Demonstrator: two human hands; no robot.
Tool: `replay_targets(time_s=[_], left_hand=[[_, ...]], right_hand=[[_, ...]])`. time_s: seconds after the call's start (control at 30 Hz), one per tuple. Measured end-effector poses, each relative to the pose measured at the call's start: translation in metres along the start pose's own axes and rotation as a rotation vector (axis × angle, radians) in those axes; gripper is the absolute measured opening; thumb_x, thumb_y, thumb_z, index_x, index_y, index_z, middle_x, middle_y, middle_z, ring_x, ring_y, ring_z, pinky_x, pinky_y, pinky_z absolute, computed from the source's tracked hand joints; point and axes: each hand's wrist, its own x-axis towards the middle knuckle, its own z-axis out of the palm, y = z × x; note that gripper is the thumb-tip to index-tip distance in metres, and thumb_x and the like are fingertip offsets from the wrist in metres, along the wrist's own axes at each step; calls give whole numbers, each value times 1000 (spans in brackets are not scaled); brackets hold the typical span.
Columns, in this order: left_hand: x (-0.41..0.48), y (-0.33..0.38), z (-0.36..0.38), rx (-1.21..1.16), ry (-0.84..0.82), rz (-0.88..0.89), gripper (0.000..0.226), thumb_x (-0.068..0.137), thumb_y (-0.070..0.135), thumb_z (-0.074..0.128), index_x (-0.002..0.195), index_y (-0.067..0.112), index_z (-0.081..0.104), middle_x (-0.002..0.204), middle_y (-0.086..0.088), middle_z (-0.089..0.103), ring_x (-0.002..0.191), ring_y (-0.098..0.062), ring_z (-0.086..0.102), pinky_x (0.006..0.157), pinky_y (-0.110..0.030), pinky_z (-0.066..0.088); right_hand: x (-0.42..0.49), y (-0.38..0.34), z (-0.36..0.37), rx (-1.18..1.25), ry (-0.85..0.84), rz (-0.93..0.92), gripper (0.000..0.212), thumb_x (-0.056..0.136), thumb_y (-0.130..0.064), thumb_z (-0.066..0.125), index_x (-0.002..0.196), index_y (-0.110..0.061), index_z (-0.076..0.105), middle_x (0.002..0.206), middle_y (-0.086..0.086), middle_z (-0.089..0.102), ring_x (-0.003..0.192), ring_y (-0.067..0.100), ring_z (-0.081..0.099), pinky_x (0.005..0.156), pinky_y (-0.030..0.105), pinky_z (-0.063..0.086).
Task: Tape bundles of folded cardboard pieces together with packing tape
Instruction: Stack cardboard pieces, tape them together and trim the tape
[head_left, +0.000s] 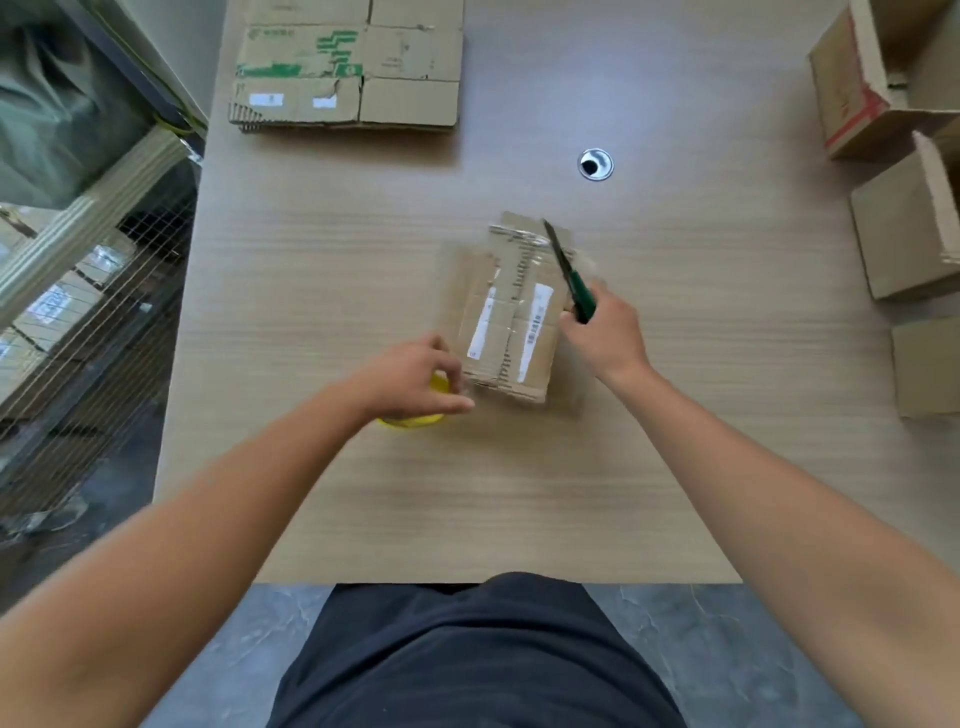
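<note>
At table (363, 260) centre: bundle (511, 332) taped across; right hand (605, 332) fingers curl round scissors (569, 273), left hand (410, 376) fingers clasp tape roll (410, 420); cut pending, far stack (348, 67) looks untaped.

Bright, soft, even light. Only faint shadows on bench (395, 509). Left hand (410, 382), yellow tape roll (415, 419), cardboard bundle (511, 322) smeared by blur. Right hand (605, 332), green cutter (582, 299) bit sharper. Edges bent; arms look stretched.

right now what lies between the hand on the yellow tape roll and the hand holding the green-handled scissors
In the head view, the brown folded-cardboard bundle with white labels lies between the left hand and the right hand.
</note>
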Motion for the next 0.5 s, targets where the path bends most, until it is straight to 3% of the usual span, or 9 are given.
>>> replay_targets(time_s=[0.13,0.2,0.27,0.4,0.5], left_hand=[[-18,18,19,-218,77,-127,12,88,40,73,92,29,71,111,-2,53,105,-21,58,98,-34,44],[-25,23,16,-271,146,-158,4,88,27,68,89,30,71,109,0,53,103,-21,58,93,-34,45],[-32,29,7,-322,226,-150,16,87,21,65,83,36,69,104,4,53,99,-18,56,85,-31,43],[-44,55,-6,-351,246,-24,11,84,34,59,83,42,66,98,8,54,98,-16,57,90,-36,46],[-46,69,-5,-347,223,12,9,85,37,55,85,42,63,97,11,52,97,-16,57,91,-41,48]], right_hand=[[-4,-16,9,51,-138,-16,7,91,-23,65,96,-21,61,85,-2,64,82,21,60,64,25,40],[-18,-18,7,93,-71,-16,5,93,-24,64,92,-24,59,83,-6,63,80,17,61,66,27,40],[-40,-20,2,174,11,-50,16,94,-26,64,82,-30,54,72,-11,57,67,10,55,62,28,41],[-92,-37,2,693,-264,25,9,96,-18,70,90,-19,63,68,-3,61,52,13,55,48,20,42],[-116,-44,6,793,-324,40,6,91,-19,74,88,-18,69,72,-3,63,49,8,49,45,18,39]])
